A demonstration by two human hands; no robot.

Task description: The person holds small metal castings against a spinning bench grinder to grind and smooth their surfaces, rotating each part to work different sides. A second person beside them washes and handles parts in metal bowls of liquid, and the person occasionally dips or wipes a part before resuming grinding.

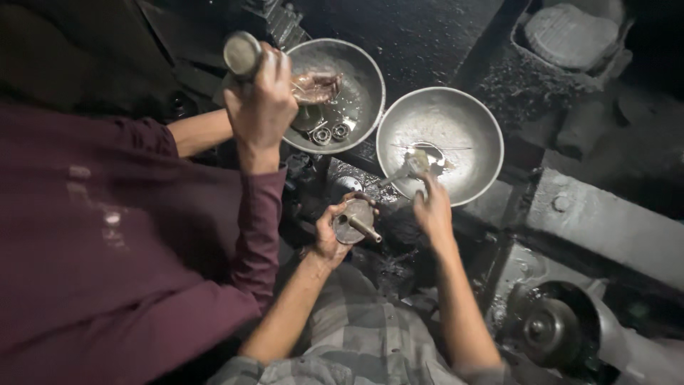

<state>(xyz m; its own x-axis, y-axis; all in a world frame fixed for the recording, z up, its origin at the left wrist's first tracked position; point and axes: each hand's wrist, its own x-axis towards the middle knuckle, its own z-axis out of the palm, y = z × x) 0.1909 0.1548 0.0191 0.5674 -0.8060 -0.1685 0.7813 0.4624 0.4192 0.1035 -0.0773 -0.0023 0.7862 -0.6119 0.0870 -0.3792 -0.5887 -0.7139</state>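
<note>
Left hand [329, 229] grips a round metal part with a spindle [354, 222], centre frame. Right hand [432, 210] pinches a spoon [413, 165] in the steel bowl [470, 142] at 1 o'clock. Judged: coating step; next, carry the spoonful across steadily. A co-worker's hand [262, 107] at 11 o'clock grips a cylinder [242, 55].

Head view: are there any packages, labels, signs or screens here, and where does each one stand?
None in view: no package, label, sign or screen.
Only bare metal shows: two round grey bowls, and a disc part in the left hand.
The right hand reaches into the right bowl.
</note>
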